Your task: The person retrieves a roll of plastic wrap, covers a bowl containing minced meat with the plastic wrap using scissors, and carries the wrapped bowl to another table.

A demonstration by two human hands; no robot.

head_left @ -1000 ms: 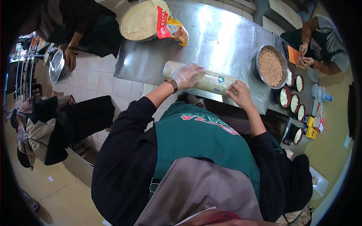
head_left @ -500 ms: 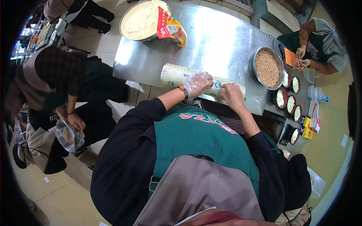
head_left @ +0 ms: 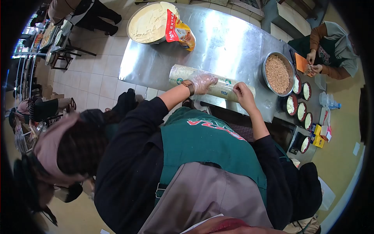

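Observation:
A wide plastic roll with green and blue prints [head_left: 181, 74] lies along the near edge of the steel table [head_left: 218, 43]. On its middle rests my left hand [head_left: 203, 83], in a clear plastic glove, with the fingers curled over the roll. My bare right hand [head_left: 244, 93] is at the roll's right end, its thumb and fingertips pinched together against the plastic. Whether a film edge is between those fingertips is too small to tell.
A large bowl of pale cream [head_left: 150, 23] and a red-yellow pouch [head_left: 181, 33] stand at the back left. To the right are a bowl of brown crumbs [head_left: 277, 74], several dark cups [head_left: 291, 104] and a co-worker's hands [head_left: 313, 64]. Another person [head_left: 74, 144] is at the left.
The person at the left has moved down and closer to my left arm. My hands stay on the roll, the left shifted slightly left and the right slightly to the right.

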